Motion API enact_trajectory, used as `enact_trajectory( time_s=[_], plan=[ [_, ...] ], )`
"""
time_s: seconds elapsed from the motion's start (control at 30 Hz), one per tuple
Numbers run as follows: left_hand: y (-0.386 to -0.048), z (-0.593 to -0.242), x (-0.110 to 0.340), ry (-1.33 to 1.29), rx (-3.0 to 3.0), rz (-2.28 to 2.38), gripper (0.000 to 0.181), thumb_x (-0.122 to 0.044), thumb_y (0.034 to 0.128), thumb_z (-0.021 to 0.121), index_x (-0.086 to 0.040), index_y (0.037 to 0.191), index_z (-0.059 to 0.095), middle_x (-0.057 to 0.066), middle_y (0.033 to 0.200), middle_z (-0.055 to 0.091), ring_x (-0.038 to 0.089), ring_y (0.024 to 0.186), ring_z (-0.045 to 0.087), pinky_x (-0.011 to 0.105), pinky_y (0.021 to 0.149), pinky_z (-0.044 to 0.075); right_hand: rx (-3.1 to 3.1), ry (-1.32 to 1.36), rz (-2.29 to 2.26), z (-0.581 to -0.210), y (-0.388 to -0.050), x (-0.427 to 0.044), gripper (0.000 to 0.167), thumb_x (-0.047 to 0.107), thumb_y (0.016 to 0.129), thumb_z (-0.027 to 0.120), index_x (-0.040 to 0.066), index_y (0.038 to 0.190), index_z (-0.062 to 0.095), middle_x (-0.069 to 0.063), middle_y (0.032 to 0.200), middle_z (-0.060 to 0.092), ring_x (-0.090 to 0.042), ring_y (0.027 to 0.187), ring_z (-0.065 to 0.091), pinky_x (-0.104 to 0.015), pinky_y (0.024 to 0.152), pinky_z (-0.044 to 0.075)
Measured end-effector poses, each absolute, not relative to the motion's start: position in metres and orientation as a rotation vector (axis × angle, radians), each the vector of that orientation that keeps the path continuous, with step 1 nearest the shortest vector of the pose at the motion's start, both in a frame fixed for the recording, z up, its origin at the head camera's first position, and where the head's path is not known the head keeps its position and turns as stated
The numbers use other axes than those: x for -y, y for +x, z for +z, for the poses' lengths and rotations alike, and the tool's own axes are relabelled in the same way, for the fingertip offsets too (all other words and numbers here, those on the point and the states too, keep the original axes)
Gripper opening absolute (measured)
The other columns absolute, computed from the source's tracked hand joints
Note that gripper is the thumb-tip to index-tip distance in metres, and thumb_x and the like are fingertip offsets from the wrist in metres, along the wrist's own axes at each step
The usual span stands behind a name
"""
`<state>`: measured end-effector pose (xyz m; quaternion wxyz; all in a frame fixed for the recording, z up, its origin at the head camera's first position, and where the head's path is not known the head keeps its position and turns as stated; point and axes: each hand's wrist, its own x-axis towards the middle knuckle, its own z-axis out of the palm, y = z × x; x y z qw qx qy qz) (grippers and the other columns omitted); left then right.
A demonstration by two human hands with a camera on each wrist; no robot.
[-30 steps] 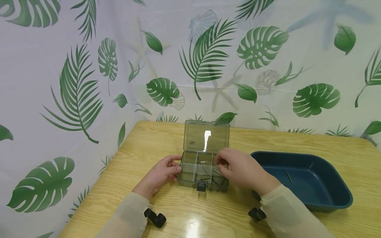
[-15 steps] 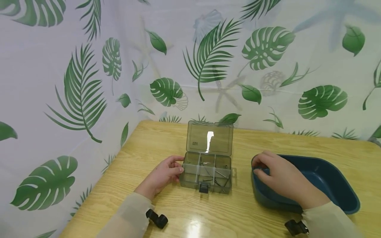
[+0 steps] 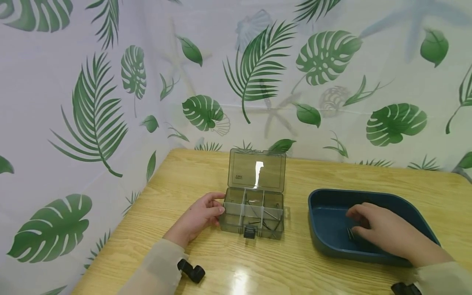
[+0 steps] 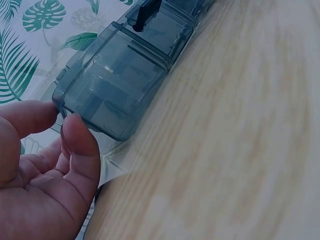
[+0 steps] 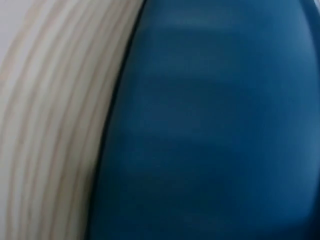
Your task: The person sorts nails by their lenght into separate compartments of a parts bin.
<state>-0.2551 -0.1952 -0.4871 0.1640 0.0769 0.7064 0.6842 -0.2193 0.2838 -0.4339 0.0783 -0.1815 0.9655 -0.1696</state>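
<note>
A smoky clear storage box (image 3: 252, 219) with several compartments stands on the table, its lid (image 3: 257, 170) raised at the back. My left hand (image 3: 199, 215) holds its left end; in the left wrist view, the thumb and index finger (image 4: 31, 119) pinch the box's corner (image 4: 112, 82). Several thin dark nails (image 3: 273, 215) lie in the middle and right compartments. Over the blue tray (image 3: 332, 254) on the right is my right hand (image 3: 383, 229), fingers loosely bent, thumb apart from index finger. Thin nail-like pieces (image 3: 350, 234) show beside its thumb. The right wrist view is blurred and shows no fingers.
The wooden table (image 3: 206, 172) meets a white leaf-print cloth (image 3: 206, 61) at the back and left. A strip of tabletop separates the box from the tray. Black straps' parts (image 3: 191, 270) jut from both wrists.
My right hand has left the box's right compartments, passed over the tray's left rim and moved further right into the tray. My left hand keeps its place on the box.
</note>
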Motion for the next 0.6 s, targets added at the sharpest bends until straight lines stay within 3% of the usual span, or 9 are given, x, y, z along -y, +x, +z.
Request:
enact_trajectory(
  time_s=[0.33,0.6],
  plan=[
    [-0.255,-0.489,0.196,0.216,-2.013,1.948,0.049,-0.007,0.102,0.06,-0.007,0.149,0.045,0.01,0.105,0.052,0.02,0.084,0.053,0.031,0.068,0.051,-2.732,-0.477,-0.494,-0.441,-0.226,-0.29,0.032,0.03,0.091,0.076,0.015,0.117,0.068,0.005,0.089,0.06,-0.013,0.078,0.055,-0.037,0.067,0.048],
    [-0.256,-0.488,0.195,0.24,-2.028,1.94,0.049,-0.007,0.1025,0.059,-0.006,0.149,0.045,0.009,0.104,0.052,0.019,0.084,0.052,0.031,0.068,0.051,-2.756,-0.457,-0.482,-0.446,-0.23,-0.289,0.022,0.014,0.093,0.069,0.015,0.115,0.067,0.003,0.085,0.059,-0.015,0.074,0.054,-0.037,0.064,0.047]
  ],
)
